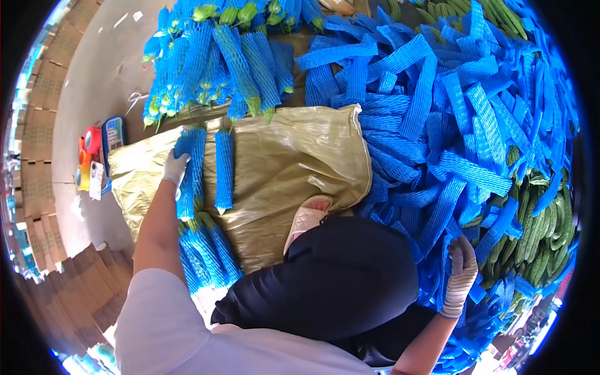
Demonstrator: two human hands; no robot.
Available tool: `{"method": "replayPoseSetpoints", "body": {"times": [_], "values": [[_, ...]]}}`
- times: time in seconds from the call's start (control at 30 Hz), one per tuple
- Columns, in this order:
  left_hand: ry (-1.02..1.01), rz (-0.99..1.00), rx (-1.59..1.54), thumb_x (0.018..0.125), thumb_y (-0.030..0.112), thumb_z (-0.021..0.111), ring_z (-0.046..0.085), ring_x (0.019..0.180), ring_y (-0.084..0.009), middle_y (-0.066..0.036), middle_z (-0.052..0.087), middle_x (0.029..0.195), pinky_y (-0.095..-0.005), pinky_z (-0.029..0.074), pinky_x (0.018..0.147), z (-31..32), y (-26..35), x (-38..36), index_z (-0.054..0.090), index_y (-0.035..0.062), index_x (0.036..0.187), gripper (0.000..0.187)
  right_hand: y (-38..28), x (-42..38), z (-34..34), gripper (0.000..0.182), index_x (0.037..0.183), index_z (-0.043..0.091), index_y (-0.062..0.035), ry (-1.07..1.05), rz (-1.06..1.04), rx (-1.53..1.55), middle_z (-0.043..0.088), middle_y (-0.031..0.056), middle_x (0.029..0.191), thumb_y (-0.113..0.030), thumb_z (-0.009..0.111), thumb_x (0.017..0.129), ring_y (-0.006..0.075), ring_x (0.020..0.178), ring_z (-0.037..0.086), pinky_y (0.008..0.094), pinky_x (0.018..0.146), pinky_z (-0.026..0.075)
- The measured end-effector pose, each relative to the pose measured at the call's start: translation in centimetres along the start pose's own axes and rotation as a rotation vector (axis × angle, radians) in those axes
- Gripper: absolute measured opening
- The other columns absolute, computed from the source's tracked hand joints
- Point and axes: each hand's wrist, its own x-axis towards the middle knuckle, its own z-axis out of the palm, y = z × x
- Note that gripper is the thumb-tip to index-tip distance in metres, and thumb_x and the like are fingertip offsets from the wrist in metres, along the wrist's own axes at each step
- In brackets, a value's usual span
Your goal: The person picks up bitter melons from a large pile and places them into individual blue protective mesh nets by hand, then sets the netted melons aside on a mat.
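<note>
Head view: left grip (174,167) is closed round a netted gourd (190,172), another lying just beside; right grip (463,259) rests open on loose blue sleeves (437,162).

On the concrete floor (103,75) lies a yellow sack (294,162), with blue net sleeves (437,125), green gourds (544,237) and flat cartons (81,294).

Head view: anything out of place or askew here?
Nothing stands out. The left hand holds a blue foam sleeve over the yellow sack; the right hand reaches into the loose sleeve pile.
</note>
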Motion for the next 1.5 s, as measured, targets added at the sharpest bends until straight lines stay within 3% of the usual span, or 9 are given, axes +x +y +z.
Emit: {"method": "replayPoseSetpoints", "body": {"times": [0.07,0.13,0.63,0.77,0.9,1.17,1.3,1.4,1.5], "values": [[0.034,0.026,-0.056,0.076,0.027,0.069,0.06,0.108,-0.0334,-0.022,0.061,0.121,-0.0385,0.046,0.092,-0.3,0.4,-0.9,0.039,0.009,0.143,0.076,0.4,0.3,0.1,0.029,0.121,0.06,0.0026,0.0,0.009,0.001,0.067,0.012,0.102,-0.012,0.057,0.095,0.0177,0.092,0.063,0.0302,0.088,0.05],[0.079,0.174,0.233,0.081,0.026,0.067,0.062,0.104,-0.0329,-0.021,0.062,0.118,-0.0381,0.046,0.091,-1.2,2.1,-3.2,0.037,0.012,0.144,0.072,0.8,0.6,0.3,0.029,0.12,0.06,0.0024,-0.003,0.013,0.003,0.067,0.0119,0.101,-0.012,0.057,0.095,0.0175,0.092,0.063,0.0299,0.087,0.05],[0.117,0.315,0.059,0.083,0.029,0.064,0.056,0.109,-0.0386,-0.026,0.054,0.126,-0.0427,0.045,0.094,6.2,2.5,-14.7,0.033,0.0196,0.147,0.072,0.9,0.2,0.5,0.029,0.119,0.061,0.0034,0.027,0.006,-0.069,0.067,0.0119,0.099,-0.013,0.056,0.095,0.0174,0.09,0.062,0.0297,0.086,0.049],[0.176,0.049,-0.101,0.084,0.029,0.063,0.058,0.109,-0.0361,-0.024,0.058,0.124,-0.0395,0.044,0.095,5.4,2.8,-14.2,0.034,0.0159,0.147,0.07,1.0,0.0,0.2,0.029,0.119,0.061,0.0029,0.043,0.007,-0.043,0.067,0.0122,0.099,-0.013,0.057,0.095,0.0171,0.09,0.063,0.0295,0.086,0.049],[0.249,0.079,-0.073,0.085,0.029,0.062,0.058,0.109,-0.0347,-0.023,0.058,0.124,-0.0386,0.043,0.096,3.3,1.1,-13.0,0.033,0.0154,0.147,0.069,1.2,-0.1,0.1,0.029,0.119,0.061,0.0028,0.039,0.0,-0.046,0.067,0.0119,0.098,-0.013,0.056,0.095,0.0165,0.089,0.063,0.0293,0.085,0.049],[-0.099,0.251,-0.157,0.085,0.026,0.064,0.055,0.117,-0.0329,-0.026,0.052,0.13,-0.0363,0.041,0.099,3.7,0.6,-18.6,0.033,0.0138,0.147,0.07,1.6,0.4,-0.3,0.036,0.125,0.057,0.0011,-0.013,0.014,-0.085,0.065,0.0099,0.104,-0.021,0.057,0.096,0.0159,0.093,0.061,0.0277,0.086,0.048],[-0.005,0.342,0.172,0.087,0.03,0.062,0.055,0.113,-0.0392,-0.027,0.052,0.127,-0.0412,0.043,0.098,4.1,3.8,-14.6,0.029,0.0168,0.148,0.071,1.8,0.6,-0.3,0.037,0.125,0.056,0.0014,-0.011,0.014,-0.104,0.065,0.0102,0.105,-0.022,0.057,0.096,0.0165,0.093,0.062,0.0282,0.086,0.048],[0.023,0.296,0.212,0.085,0.031,0.063,0.055,0.111,-0.0421,-0.027,0.052,0.126,-0.0442,0.043,0.098,4.5,5.8,-9.8,0.027,0.0182,0.149,0.074,1.6,0.6,0.1,0.035,0.123,0.058,0.0024,0.001,0.016,-0.087,0.066,0.0109,0.103,-0.019,0.056,0.095,0.0171,0.093,0.063,0.0284,0.086,0.048],[-0.078,0.147,0.605,0.081,0.031,0.063,0.05,0.119,-0.0457,-0.029,0.045,0.134,-0.0463,0.042,0.1,6.4,4.8,-5.5,0.026,0.0218,0.15,0.079,-1.1,0.4,1.4,0.027,0.117,0.062,0.0036,0.023,0.015,-0.193,0.069,0.0126,0.1,-0.01,0.054,0.095,0.0175,0.092,0.065,0.0292,0.084,0.05]]}}
